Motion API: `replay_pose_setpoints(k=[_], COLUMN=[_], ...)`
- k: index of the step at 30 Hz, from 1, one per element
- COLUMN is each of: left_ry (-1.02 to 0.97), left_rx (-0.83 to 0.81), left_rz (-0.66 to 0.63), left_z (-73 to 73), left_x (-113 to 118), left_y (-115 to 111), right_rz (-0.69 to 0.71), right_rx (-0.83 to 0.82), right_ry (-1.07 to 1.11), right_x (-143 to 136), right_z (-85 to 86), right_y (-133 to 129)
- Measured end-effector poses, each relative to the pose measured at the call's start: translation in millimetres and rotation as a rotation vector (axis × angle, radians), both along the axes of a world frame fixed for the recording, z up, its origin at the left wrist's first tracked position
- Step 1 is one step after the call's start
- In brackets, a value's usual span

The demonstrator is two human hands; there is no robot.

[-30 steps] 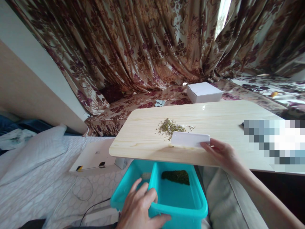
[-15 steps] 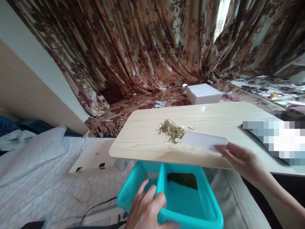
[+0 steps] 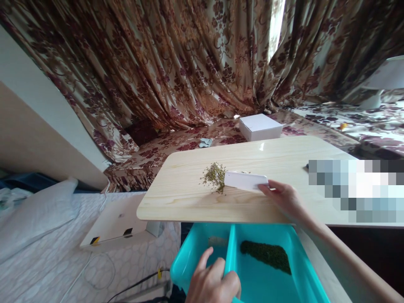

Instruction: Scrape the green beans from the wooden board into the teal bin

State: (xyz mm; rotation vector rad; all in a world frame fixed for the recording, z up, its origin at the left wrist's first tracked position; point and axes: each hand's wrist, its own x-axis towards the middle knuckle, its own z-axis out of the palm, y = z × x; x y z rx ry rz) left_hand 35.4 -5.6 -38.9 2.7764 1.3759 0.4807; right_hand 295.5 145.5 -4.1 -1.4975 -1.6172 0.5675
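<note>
My right hand (image 3: 282,198) grips the right end of a white flat scraper-like piece (image 3: 244,180) over the light wooden table (image 3: 176,193). The scraper's left end touches a scattered pile of small green beans (image 3: 214,174). Below the table's front edge sits a turquoise two-part bin (image 3: 232,252). Its right compartment holds a heap of green beans (image 3: 267,254); a little pale material lies in the left one. My left hand (image 3: 213,282) is closed on the bin near the divider, its index finger extended over the left compartment.
Behind the table stands a white box (image 3: 260,126), with a small grey cloth (image 3: 205,142) to its left. A white panel-like case (image 3: 116,219) and a cable lie on the bed at left. A blurred object covers the table's right end.
My right hand and the scraper have moved left, and the bean pile is narrower, pushed leftward. The bin and my left hand now appear further right as the view shifted.
</note>
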Motion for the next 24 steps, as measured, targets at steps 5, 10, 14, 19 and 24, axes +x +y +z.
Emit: replay_pose_setpoints(k=[5, 10, 14, 19, 24], left_ry=[0.018, -0.052, -0.066, -0.083, -0.040], left_rx=[0.010, -0.005, -0.031, -0.034, -0.033], left_rz=[0.011, 0.027, 0.008, 0.000, -0.002], left_z=[0.4, -2.3, -3.7, -4.5, -3.8], left_x=[2, 2, 0, -3, -3], left_y=[0, 1, 2, 2, 1], right_rz=[-0.086, -0.116, -0.071, -0.005, -0.043], right_rx=[0.012, 0.006, 0.022, 0.043, 0.074], right_ry=[0.007, 0.017, 0.016, -0.017, -0.053], right_x=[12, 14, 8, 2, 0], right_z=[4.0, 9.2, 2.9, 0.4, 5.3], right_y=[1, -4, -3, 1, 19])
